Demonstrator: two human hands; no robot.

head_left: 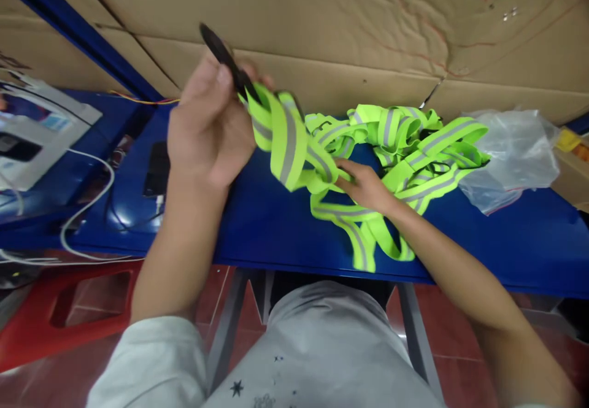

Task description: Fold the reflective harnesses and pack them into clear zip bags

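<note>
My left hand (214,113) is raised over the table and closed around a black strap end (221,52) joined to a neon-yellow reflective strap (288,141) with a grey stripe. From there the strap hangs in loops down to my right hand (363,184), whose fingers are closed on the same yellow webbing. Under and beyond my right hand lies a tangled heap of matching straps (396,126). A few loops and a loose end (363,251) reach the table's front edge. The fingertips of my right hand are partly hidden by the webbing.
The blue table (276,230) backs onto a cardboard sheet (285,3). Right of the heap lies a clear plastic bag (510,150). A dark phone (157,169) with a cable, a white device (41,132) and a white cord (110,181) are on the left. A red stool (27,340) stands below.
</note>
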